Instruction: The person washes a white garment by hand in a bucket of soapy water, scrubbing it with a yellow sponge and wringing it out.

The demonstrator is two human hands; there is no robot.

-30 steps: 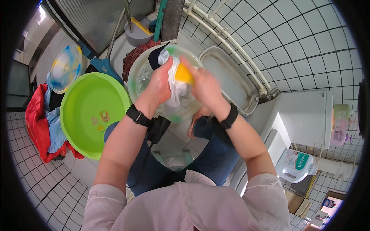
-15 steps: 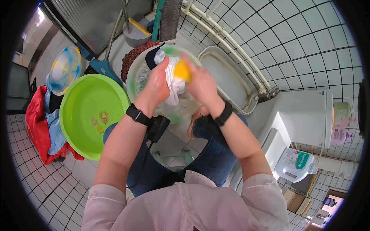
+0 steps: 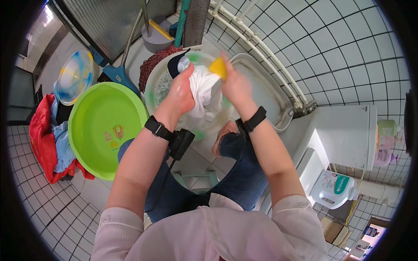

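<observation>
Scrubbing at the upper middle of the frame, both hands work a white garment (image 3: 203, 93) over a pale washbasin (image 3: 153, 89) of sudsy water. The left hand (image 3: 180, 93) is closed around a bunched fold of the cloth, while the right hand (image 3: 235, 85) pinches a yellow bar of soap (image 3: 218, 67) against it. A dark blue piece (image 3: 175, 64) shows at the basin's upper edge.

The garment looks wet, so it likely hangs limp and heavier than it would dry, soft enough to crush into any grip. Soapy cloth probably slides, so a full fistful of gathered fabric should hold better than a fingertip pinch. The soap looks slick and small, and could easily squirt out.

Left of centre sits an empty green basin (image 3: 104, 130), with red and blue laundry (image 3: 50, 135) heaped at the far left on the tiled floor (image 3: 39, 204). A white detergent jug (image 3: 335, 189) stands at the lower right.
</observation>
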